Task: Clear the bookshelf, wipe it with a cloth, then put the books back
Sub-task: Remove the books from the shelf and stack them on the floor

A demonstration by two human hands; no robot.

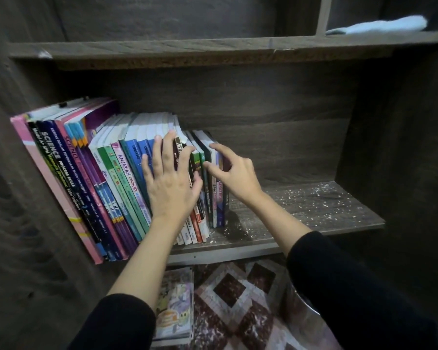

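Books: a row of thin school books [106, 188] stands on the left half of the middle shelf [314, 210], all leaning left against the side wall; taller pink and purple ones sit furthest left, with shorter green, blue and red ones towards the middle.
Left hand [170, 188]: laid flat on the spines mid-row, fingers spread and straight, fingertips reaching the top edges.
Right hand [234, 173]: at the last books on the right, forefinger and thumb touching them; I cannot tell whether it actually grips them.
Writing: "SCIENCE PROCESS SKILLS" on a dark spine, "ANJAKAN PRIMA" on a pink one, "SPM" near the right end.
Shelf surface: dark wood grain, the bare right half littered with white specks.
Cloth: a pale blue cloth [377, 25] lies in the upper right compartment.
Below: a stack of books [175, 306] with a cartoon cover, on a diamond-patterned floor [238, 294].
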